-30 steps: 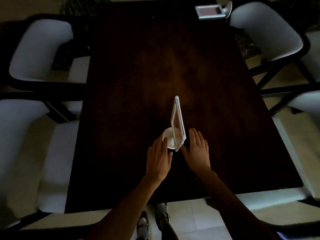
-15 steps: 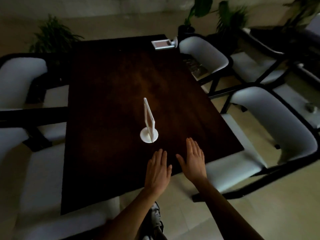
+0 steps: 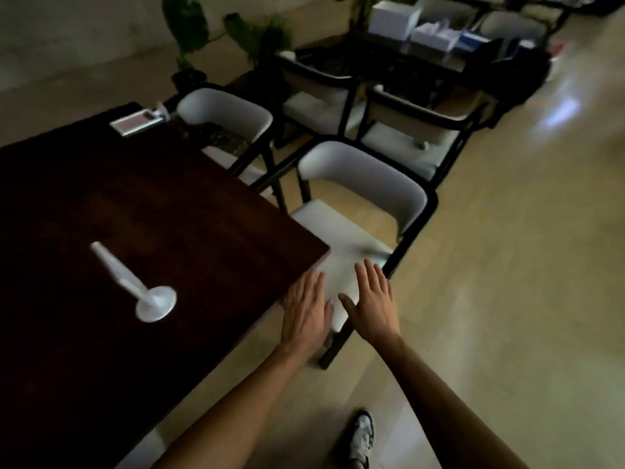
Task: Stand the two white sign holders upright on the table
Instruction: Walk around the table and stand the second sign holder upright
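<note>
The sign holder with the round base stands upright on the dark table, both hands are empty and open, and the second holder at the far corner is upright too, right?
Not quite. In the head view, the second holder lies flat at the far corner. The rest holds: the sign holder stands upright on the dark table, and the left hand and right hand are open and empty.

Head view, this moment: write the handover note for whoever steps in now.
Left hand: open, flat, empty, over the table's near corner.
Right hand: open, empty, above the nearest chair.
Near sign holder: upright on its round base on the dark table, untouched. Done.
Far sign holder: lying flat at the table's far edge, beside the next chair along.
Left to do: walk round past the chairs, stand the far holder upright on its base.
</note>
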### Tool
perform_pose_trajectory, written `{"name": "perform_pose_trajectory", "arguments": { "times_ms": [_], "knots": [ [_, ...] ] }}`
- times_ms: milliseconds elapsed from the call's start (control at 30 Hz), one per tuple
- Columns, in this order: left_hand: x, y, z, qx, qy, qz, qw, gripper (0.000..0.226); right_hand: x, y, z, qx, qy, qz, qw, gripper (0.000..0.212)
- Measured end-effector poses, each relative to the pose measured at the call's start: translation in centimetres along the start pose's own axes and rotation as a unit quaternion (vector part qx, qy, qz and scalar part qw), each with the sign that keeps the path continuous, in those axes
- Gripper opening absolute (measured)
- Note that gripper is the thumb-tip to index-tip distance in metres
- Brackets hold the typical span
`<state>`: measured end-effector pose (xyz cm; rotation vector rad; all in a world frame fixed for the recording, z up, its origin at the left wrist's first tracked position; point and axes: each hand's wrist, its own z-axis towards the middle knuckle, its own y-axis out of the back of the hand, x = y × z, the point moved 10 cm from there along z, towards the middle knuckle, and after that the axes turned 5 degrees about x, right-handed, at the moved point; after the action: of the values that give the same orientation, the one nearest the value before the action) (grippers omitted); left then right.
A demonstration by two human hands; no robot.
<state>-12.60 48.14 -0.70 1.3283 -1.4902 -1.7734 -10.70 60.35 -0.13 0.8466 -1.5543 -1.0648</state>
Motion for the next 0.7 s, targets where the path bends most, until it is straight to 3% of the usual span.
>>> {"name": "perform_pose_trajectory", "arguments": {
  "times_ms": [200, 500, 700],
  "knots": [
    [-12.9, -2.7, 7.4, -0.007, -0.086, -0.003, 0.996, 0.033, -13.5, 4.4, 1.0, -0.006, -0.061, 0.014, 0.998, 0.032],
    [-28.8, -9.7, 18.8, 0.091, -0.163, 0.032, 0.982, 0.036, -32.8, 11.2, 4.0, 0.006, -0.133, 0.032, 0.991, 0.031],
    [-36.4, -12.3, 26.1, 0.106, -0.206, 0.006, 0.973, 0.036, -40.9, 14.1, 8.1, 0.015, -0.167, 0.042, 0.985, 0.032]
  ]
}}
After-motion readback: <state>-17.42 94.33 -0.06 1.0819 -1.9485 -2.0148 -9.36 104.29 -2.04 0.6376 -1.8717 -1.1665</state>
